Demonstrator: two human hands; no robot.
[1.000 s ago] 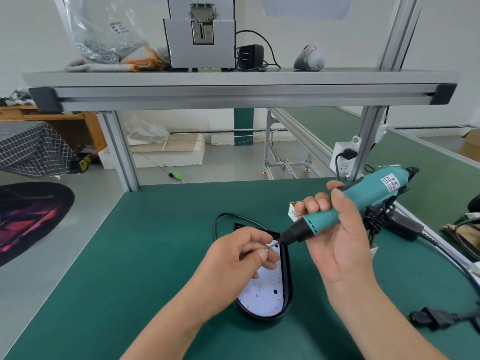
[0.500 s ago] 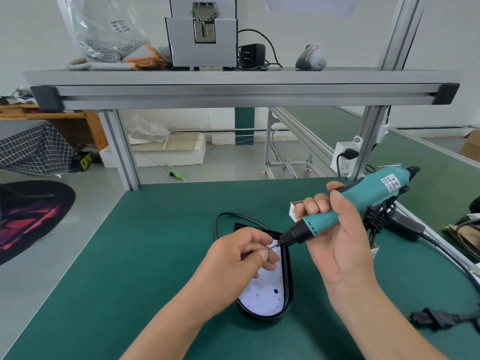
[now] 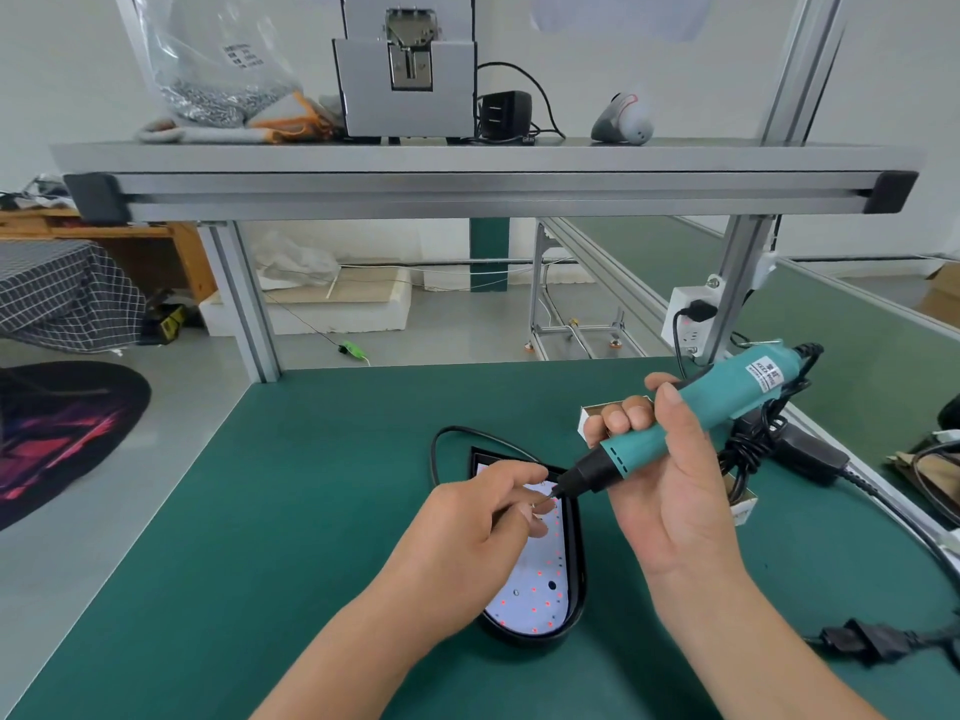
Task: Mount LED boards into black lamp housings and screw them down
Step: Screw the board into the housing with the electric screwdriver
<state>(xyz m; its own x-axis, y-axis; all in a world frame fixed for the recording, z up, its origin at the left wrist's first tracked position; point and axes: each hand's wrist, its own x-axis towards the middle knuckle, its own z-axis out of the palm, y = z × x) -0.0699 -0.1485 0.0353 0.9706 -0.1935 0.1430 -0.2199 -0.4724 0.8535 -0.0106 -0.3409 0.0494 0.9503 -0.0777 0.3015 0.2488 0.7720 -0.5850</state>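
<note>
Left hand (image 3: 467, 527): screw (image 3: 536, 506); right hand (image 3: 675, 506): screwdriver (image 3: 722, 405)

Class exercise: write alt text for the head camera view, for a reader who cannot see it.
A person's right hand holds a teal electric screwdriver, its bit angled down to a small screw pinched by the left hand. Below them, a white LED board sits inside a black lamp housing on a green bench.

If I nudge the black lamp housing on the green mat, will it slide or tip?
Probably slides, not tips: the black lamp housing lies low and flat on the green mat. Its black cord loops behind it, so it may tug back.
</note>
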